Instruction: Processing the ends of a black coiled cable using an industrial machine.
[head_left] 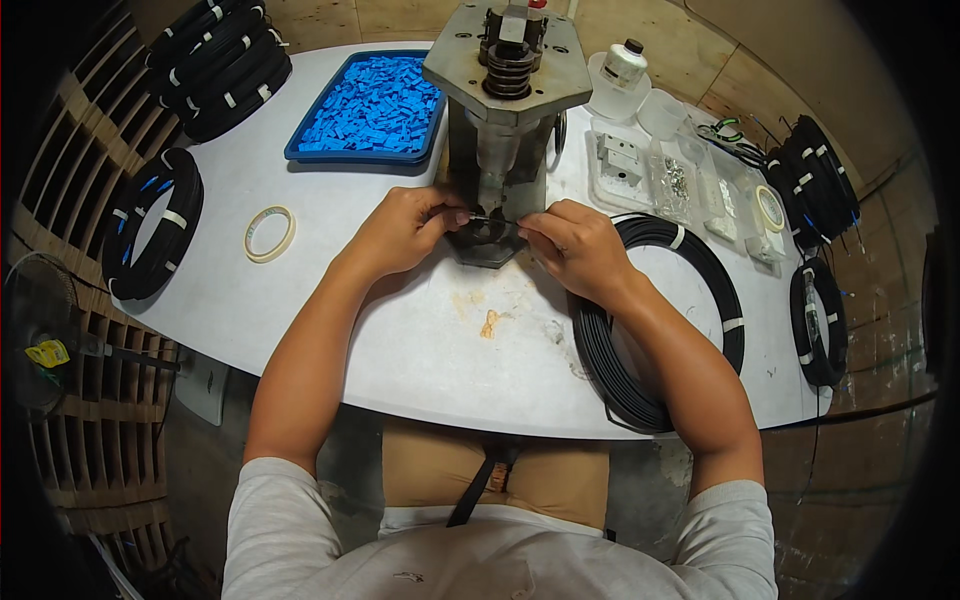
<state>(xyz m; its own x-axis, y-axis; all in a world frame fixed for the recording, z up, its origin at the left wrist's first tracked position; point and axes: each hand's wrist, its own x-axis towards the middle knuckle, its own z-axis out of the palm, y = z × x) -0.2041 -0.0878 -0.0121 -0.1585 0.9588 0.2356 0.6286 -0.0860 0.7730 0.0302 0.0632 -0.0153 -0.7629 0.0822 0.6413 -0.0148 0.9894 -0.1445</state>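
Observation:
At the foot of a grey metal bench press (495,160), my two hands meet from either side. My left hand (410,230) is closed, its thumb and forefinger pinching one end of a thin dark piece (492,218), which looks like a cable end. On the other side my right hand (575,245) pinches the same piece. It lies across the press's lower die, under the ram; its exact ends are hidden by my fingers. Below my right forearm rests a large coil of black cable (735,290), tied with white bands.
A blue tray (290,150) of small blue plastic parts stands left of the press. A tape roll (270,234) and black cable coils (155,225) lie further left. On the right are a white bottle (625,65), clear boxes of small parts (675,190) and more coils (818,320).

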